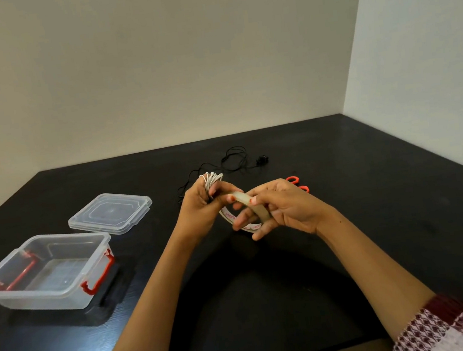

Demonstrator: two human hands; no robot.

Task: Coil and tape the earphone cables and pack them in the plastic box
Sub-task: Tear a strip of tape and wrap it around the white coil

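Your left hand point(199, 208) holds the coiled white earphone cable point(211, 179) above the middle of the black worktop point(371, 187), fingers curled round it. Your right hand point(283, 206) pinches the clear tape roll point(242, 198) just beside the coil. Toward the far edge lies a loose black earphone cable point(232, 157). Orange-handled scissors point(293, 179) are half hidden behind your right hand. The clear plastic box with red latches point(64, 295) sits open near the left edge, its clear lid point(109, 213) just behind it.
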